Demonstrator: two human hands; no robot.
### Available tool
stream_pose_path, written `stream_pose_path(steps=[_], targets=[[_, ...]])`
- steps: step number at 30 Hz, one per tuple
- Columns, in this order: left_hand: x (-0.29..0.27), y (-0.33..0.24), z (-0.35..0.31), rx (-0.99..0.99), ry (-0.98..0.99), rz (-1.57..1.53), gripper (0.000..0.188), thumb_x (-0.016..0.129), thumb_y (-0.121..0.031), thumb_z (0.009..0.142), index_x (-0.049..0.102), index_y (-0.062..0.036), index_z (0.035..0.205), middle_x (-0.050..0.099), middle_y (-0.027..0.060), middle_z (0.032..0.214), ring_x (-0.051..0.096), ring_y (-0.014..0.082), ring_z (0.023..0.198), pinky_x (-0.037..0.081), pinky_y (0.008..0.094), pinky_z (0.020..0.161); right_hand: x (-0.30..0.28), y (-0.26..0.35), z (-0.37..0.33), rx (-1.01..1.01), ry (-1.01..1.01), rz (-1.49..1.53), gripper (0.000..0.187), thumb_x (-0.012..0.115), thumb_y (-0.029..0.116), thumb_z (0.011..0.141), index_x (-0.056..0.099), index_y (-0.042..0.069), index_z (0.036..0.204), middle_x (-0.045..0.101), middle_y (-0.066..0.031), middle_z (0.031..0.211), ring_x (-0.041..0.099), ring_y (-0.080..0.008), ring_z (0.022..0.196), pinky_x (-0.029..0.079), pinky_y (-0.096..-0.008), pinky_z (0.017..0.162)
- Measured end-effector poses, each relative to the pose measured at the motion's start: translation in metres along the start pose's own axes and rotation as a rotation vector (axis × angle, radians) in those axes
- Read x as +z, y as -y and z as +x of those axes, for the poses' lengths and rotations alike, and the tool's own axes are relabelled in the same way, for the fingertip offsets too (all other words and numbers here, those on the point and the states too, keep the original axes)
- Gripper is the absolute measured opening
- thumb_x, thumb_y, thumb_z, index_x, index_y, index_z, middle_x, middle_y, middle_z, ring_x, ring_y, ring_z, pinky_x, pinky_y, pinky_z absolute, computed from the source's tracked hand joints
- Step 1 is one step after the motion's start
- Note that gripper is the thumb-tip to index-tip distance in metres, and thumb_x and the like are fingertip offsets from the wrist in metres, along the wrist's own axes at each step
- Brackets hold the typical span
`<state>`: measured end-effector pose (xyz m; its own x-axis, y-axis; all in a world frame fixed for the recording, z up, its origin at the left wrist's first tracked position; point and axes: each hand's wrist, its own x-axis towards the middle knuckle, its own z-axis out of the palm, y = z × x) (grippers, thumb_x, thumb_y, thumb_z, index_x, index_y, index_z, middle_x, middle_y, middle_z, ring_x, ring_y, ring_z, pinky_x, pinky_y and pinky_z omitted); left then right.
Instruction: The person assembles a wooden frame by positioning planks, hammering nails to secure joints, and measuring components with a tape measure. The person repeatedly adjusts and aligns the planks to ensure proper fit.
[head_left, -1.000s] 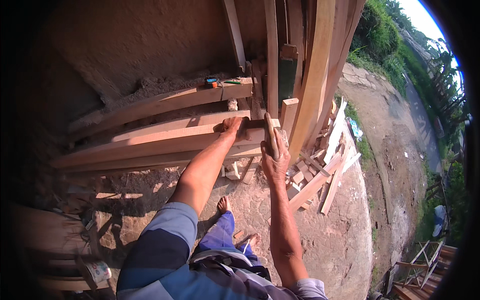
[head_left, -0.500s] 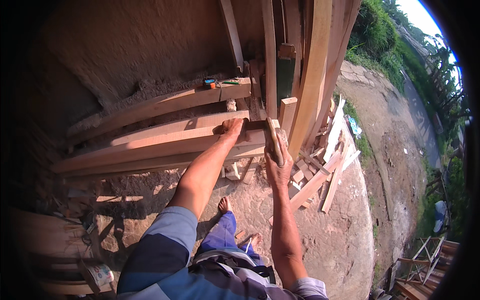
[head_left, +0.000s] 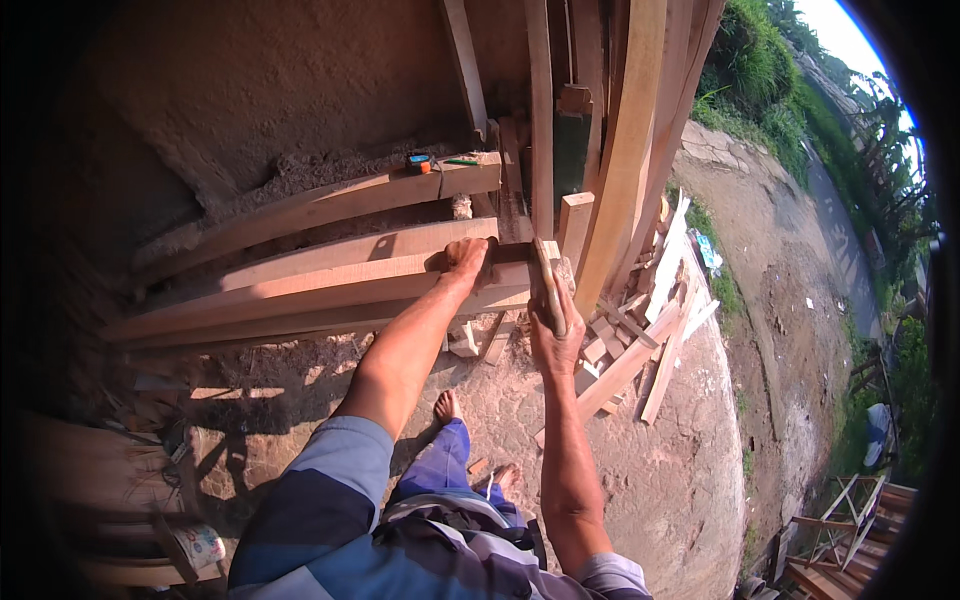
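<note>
My left hand (head_left: 465, 256) is closed in a fist on top of a long squared timber beam (head_left: 340, 275), near its right end. Against the fist lies a dark flat strip (head_left: 515, 253) that reaches across to my right hand (head_left: 556, 330). The right fingers are wrapped round a narrow, pale wooden piece (head_left: 547, 268), held crosswise at the beam's end; it looks like the handle or stock of a tool joined to the strip. What sits inside my left fist is hidden. Both arms stretch forward.
Behind lies another beam (head_left: 350, 200) bearing an orange-and-black tape measure (head_left: 419, 163) and a green pencil (head_left: 462, 162). Tall planks (head_left: 625, 150) lean at the back right. Offcuts (head_left: 640, 360) are heaped right of my hand. My bare feet (head_left: 447, 407) stand on the dusty floor.
The wooden piece in my right hand has tilted slightly, its near end shifting left and toward me. My left hand stays at almost the same place on the beam.
</note>
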<state>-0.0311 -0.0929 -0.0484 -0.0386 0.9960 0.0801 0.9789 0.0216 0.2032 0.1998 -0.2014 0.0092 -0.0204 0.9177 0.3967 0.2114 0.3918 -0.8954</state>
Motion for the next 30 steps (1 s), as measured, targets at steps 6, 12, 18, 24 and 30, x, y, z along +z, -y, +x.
stream_pose_path(steps=[6,12,18,24,30], targets=[[-0.032,-0.005,0.029,-0.097,0.316,0.034,0.085,0.093,-0.058,0.057,0.069,-0.0102,0.124,0.074,0.0158,0.111,0.071,0.038,0.106,0.057,0.051,0.086,-0.067,0.04,-0.102,0.057,0.053,-0.154,0.056,0.074,0.015,0.091,0.056,0.002,0.143,0.07,-0.014,0.126,0.068,-0.0179,0.114,0.052,-0.0313,0.096],[-0.022,-0.006,0.025,-0.119,0.193,0.041,0.063,0.091,-0.046,0.063,0.072,-0.0143,0.115,0.076,0.0153,0.104,0.073,0.0366,0.097,0.057,0.0534,0.077,-0.103,0.074,-0.159,0.089,0.043,-0.209,0.058,0.074,0.013,0.087,0.057,-0.003,0.14,0.071,-0.0201,0.122,0.071,-0.0241,0.112,0.054,-0.0346,0.095],[-0.009,-0.001,0.019,-0.171,0.166,0.046,0.021,0.068,-0.02,0.085,0.073,-0.0076,0.101,0.075,0.0171,0.103,0.074,0.0349,0.096,0.058,0.0528,0.078,0.014,-0.012,0.033,-0.006,0.054,-0.108,0.052,0.071,0.005,0.089,0.059,0.004,0.14,0.072,-0.0144,0.12,0.065,-0.0134,0.101,0.051,-0.0288,0.091],[-0.048,-0.011,0.03,-0.094,0.31,-0.047,0.086,0.094,-0.055,0.053,0.068,-0.0109,0.122,0.074,0.0185,0.111,0.07,0.0378,0.108,0.056,0.0541,0.086,-0.124,0.065,-0.207,0.217,0.055,-0.247,0.06,0.076,0.02,0.089,0.056,0.0,0.141,0.07,-0.0186,0.126,0.07,-0.0262,0.113,0.054,-0.0363,0.096],[-0.009,-0.005,0.007,-0.075,0.091,0.014,0.027,0.068,-0.033,0.087,0.072,-0.0123,0.105,0.074,0.0205,0.101,0.071,0.0412,0.098,0.055,0.055,0.08,-0.041,0.028,-0.063,0.067,0.026,-0.043,0.059,0.072,0.005,0.086,0.056,0.002,0.143,0.072,-0.0211,0.12,0.073,-0.029,0.105,0.055,-0.0348,0.09]])
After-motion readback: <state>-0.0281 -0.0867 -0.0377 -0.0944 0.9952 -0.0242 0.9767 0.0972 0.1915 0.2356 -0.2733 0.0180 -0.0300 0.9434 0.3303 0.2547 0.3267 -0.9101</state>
